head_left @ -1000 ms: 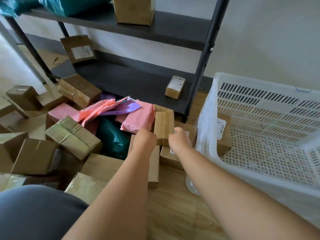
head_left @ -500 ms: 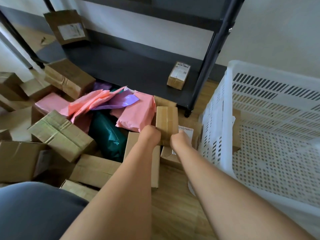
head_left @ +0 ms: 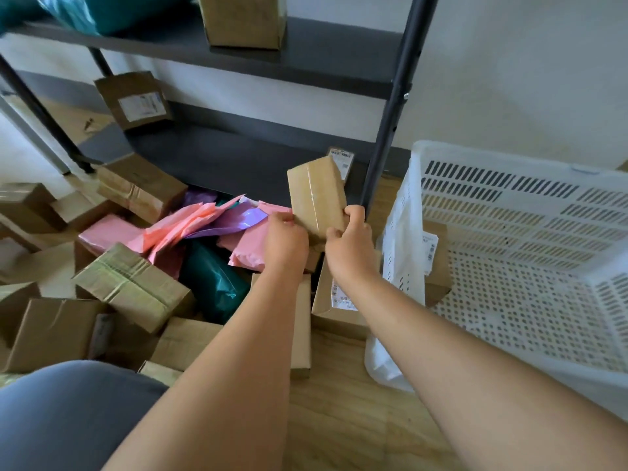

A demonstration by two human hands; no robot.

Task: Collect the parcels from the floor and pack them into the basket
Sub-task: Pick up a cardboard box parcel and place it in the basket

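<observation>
A narrow taped cardboard box point(head_left: 316, 193) is lifted off the pile and stands on end. My left hand point(head_left: 285, 241) grips its lower left side and my right hand point(head_left: 351, 246) grips its lower right side. The white slotted plastic basket point(head_left: 530, 212) lies to the right on the floor, with one labelled cardboard box point(head_left: 436, 263) inside against its left wall. Several brown boxes point(head_left: 132, 287), pink mailers point(head_left: 251, 248), a purple mailer point(head_left: 238, 219) and a dark green bag point(head_left: 212, 283) lie heaped on the floor to the left.
A dark metal shelf rack point(head_left: 390, 113) stands behind the pile, its upright post just left of the basket. Boxes sit on its shelves point(head_left: 243, 20) point(head_left: 137, 100). A labelled box point(head_left: 336, 300) lies under my right wrist. My grey-clad knee point(head_left: 68, 413) fills the lower left.
Both hands closed on the narrow box and raised it off the pile, tipping it upright. The camera tilted up, so the upper shelf shows again.
</observation>
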